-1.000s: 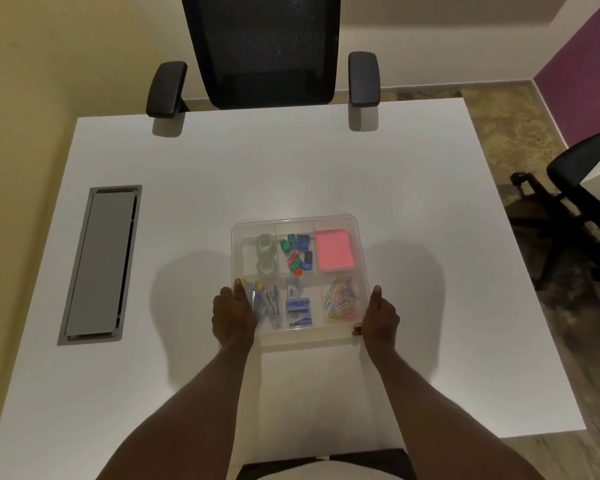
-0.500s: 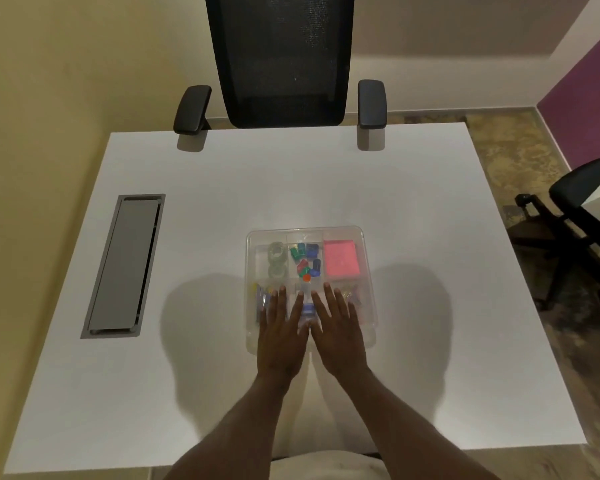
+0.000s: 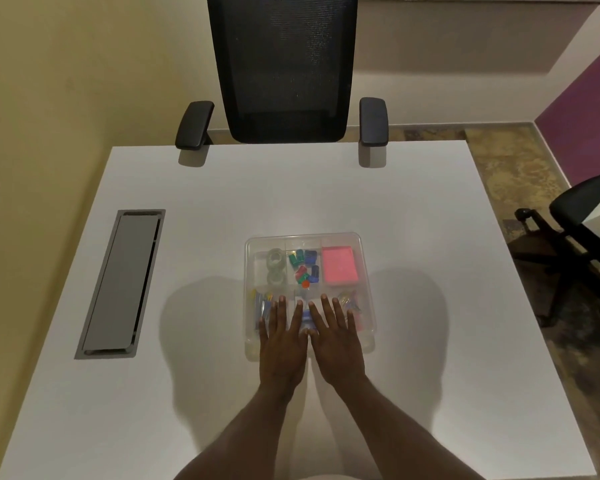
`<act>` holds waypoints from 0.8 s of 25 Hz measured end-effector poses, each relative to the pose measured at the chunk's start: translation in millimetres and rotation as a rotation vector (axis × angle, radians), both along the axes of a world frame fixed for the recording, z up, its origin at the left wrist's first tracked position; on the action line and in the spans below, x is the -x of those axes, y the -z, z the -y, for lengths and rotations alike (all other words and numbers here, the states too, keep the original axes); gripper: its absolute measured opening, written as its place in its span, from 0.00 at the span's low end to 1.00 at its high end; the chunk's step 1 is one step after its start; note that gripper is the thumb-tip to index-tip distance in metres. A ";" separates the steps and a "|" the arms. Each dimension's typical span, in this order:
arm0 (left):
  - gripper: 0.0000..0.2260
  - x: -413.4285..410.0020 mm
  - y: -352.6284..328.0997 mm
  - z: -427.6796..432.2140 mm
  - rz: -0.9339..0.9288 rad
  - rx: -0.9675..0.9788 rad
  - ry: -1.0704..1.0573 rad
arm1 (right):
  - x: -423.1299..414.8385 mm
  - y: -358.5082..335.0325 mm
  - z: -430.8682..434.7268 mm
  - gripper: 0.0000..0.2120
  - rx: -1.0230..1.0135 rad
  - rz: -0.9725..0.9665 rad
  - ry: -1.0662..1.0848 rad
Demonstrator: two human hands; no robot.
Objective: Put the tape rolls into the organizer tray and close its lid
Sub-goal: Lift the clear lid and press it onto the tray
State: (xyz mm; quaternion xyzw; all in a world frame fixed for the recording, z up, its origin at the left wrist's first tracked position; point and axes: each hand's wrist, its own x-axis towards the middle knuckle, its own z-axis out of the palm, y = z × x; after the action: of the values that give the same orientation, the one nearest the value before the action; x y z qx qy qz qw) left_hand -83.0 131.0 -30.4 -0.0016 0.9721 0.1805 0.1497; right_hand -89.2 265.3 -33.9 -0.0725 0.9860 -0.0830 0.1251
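A single wide-angle camera worn on the person's head looks forward and steeply down over the white tabletop [image 3: 395, 209]. It faces a black office chair [image 3: 281, 67] across the tabletop; both forearms enter from the bottom edge, close to the lens.

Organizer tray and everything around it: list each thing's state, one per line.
Organizer tray: on the table, clear lid on top.
Tape rolls: two, in the far-left compartment.
Left hand: flat, palm down on the lid.
Right hand: flat on the lid beside it.
Table hatch: shut.
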 end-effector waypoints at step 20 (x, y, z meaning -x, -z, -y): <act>0.33 89.0 1.3 7.9 0.078 0.071 0.032 | 93.2 -1.1 -0.1 0.37 -0.079 0.094 -0.091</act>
State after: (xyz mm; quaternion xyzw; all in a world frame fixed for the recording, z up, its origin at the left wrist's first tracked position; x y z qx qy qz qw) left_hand -172.0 123.1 -31.7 0.0015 0.9713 0.1433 0.1899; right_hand -182.4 265.4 -32.8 -0.1085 0.9772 -0.0415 0.1778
